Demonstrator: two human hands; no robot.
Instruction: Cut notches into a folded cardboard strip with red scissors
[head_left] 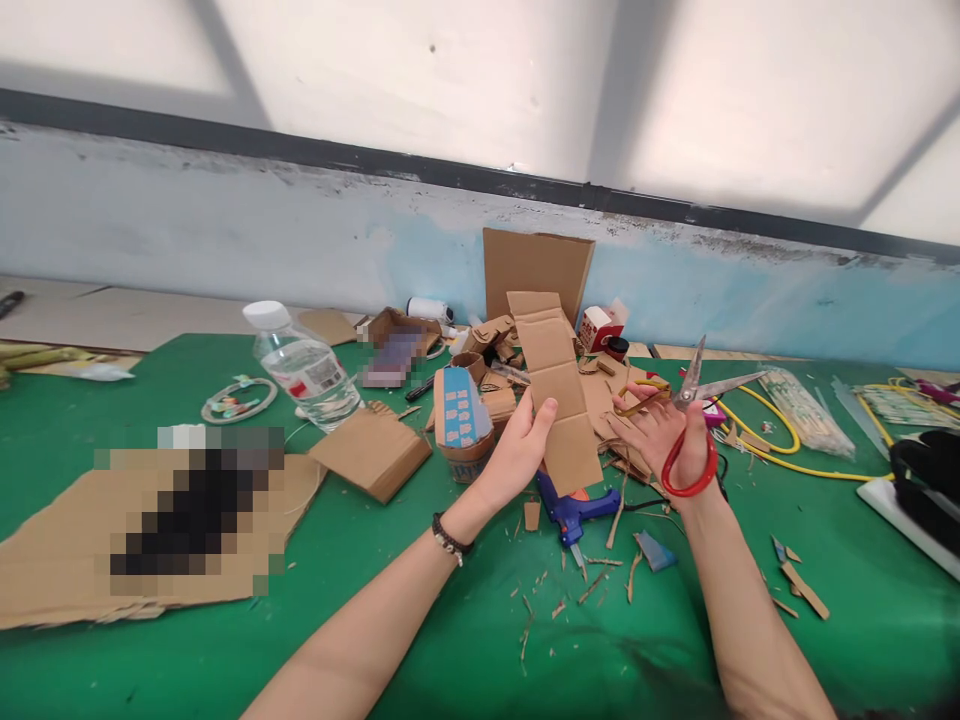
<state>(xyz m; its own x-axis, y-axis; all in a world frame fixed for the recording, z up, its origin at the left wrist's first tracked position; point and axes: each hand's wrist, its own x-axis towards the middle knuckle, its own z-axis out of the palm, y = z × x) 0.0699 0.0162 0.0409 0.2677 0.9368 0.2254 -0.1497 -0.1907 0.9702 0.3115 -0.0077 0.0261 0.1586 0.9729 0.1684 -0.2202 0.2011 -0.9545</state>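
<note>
My left hand [520,447] grips a long, creased strip of brown cardboard [556,380] by its lower left edge and holds it upright above the green table [225,660]. To its right, my right hand [660,432] holds red-handled scissors [694,425], thumb through the red loop. The metal blades are spread and point up and to the right, away from the strip. A blue glue gun [571,511] lies on the table just below the strip.
Cardboard boxes and scraps pile up behind the strip. A clear plastic water bottle [304,368] lies to the left, with flat cardboard sheets [75,540] further left. Yellow cable [780,440], a bag of sticks [806,410] and a black object [930,485] sit at right. Cardboard slivers litter the table's front.
</note>
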